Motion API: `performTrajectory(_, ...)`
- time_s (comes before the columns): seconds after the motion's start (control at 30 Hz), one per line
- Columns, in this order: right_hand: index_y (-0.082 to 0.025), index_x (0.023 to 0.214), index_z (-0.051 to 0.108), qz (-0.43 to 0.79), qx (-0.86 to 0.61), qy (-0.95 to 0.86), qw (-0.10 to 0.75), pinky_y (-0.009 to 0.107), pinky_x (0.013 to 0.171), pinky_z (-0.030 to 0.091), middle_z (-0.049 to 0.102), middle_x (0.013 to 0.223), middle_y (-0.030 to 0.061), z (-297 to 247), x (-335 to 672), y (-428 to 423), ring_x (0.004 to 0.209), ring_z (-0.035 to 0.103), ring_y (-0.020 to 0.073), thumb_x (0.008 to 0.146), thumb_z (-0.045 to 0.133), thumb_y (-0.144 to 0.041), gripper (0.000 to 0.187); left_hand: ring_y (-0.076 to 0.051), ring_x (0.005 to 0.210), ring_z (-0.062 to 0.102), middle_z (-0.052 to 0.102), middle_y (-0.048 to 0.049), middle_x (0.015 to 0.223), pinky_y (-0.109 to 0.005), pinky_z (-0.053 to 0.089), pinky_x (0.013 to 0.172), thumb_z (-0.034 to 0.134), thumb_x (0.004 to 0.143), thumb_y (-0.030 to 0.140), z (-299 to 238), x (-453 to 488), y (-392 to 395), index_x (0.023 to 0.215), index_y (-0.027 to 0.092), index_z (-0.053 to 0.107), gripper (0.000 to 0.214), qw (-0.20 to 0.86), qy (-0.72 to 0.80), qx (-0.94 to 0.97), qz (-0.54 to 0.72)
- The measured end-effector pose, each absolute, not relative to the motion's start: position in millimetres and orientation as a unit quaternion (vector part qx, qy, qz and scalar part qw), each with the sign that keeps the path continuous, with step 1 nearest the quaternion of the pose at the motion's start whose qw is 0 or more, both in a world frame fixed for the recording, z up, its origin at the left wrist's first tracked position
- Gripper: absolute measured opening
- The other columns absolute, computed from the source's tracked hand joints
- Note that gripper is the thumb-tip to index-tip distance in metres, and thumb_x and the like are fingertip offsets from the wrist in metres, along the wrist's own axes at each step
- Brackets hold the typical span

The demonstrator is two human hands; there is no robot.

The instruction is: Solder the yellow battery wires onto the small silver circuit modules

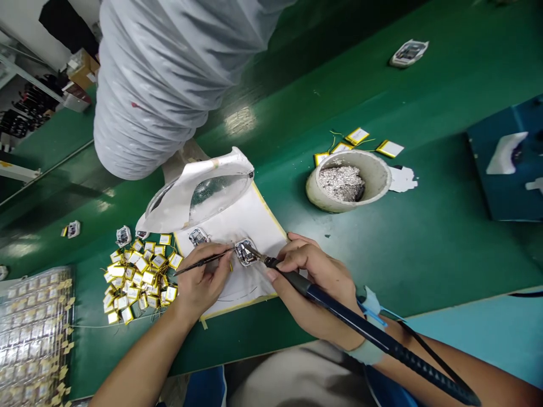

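My right hand [316, 282] is closed round a dark blue soldering iron [339, 308], its tip touching a small silver part [246, 251] on a white pad [250, 226]. My left hand [203, 280] pinches thin tweezers [203, 262] that point at the same part. A second small silver part [198, 236] lies on the pad just to the left. A blue strap [373, 302] sits on my right wrist.
A heap of small yellow-edged cells [138, 277] lies left of the pad. A clear hood [199, 192] under a white flexible duct [169, 73] hangs over the pad. A grey bowl of silvery scraps [348, 181] stands to the right. A tray of cells [31, 333] lies far left.
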State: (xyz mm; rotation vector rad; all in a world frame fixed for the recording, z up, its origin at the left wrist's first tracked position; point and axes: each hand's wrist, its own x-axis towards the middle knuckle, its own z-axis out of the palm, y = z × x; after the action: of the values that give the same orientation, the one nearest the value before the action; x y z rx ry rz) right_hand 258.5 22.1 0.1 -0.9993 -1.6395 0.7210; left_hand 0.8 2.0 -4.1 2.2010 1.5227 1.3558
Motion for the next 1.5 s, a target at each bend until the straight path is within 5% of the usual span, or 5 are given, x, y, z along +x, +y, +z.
performTrajectory(0.43,-0.036,0.101,0.072,0.327,-0.425,-0.654,0.534,0.066,0.111,0.084,0.077,0.081,-0.0063,-1.5,259.4,22.8,0.065,0.079,0.0255,0.103,0.092,-0.017,0.027,-0.021,0.088,0.09,0.095,-0.0035,0.107,-0.036,0.078,0.08,0.086,0.12,0.014,0.1,-2.7,4.1,0.142,0.029,0.084,0.026,0.164,0.437,0.753,0.464)
performTrajectory(0.97,-0.034,0.106,0.066,0.297,-0.413,-0.693,0.51,0.056,0.112,0.077,0.079,0.085,-0.0076,1.0,260.4,24.2,0.072,0.081,0.0215,0.109,0.087,-0.019,0.026,-0.022,0.089,0.097,0.099,-0.0061,0.107,-0.032,0.083,0.081,0.09,0.124,0.027,-5.1,-0.9,2.9,0.126,0.025,0.093,0.005,0.074,0.522,0.735,0.426)
performTrajectory(1.5,-0.034,0.105,0.068,0.3,-0.416,-0.689,0.512,0.058,0.116,0.077,0.078,0.085,-0.007,-2.6,259.6,21.6,0.074,0.08,0.0219,0.11,0.088,-0.019,0.025,-0.021,0.091,0.097,0.099,-0.0051,0.108,-0.032,0.082,0.083,0.089,0.124,0.022,-4.5,-0.8,4.3,0.128,0.024,0.092,0.006,0.082,0.506,0.74,0.435)
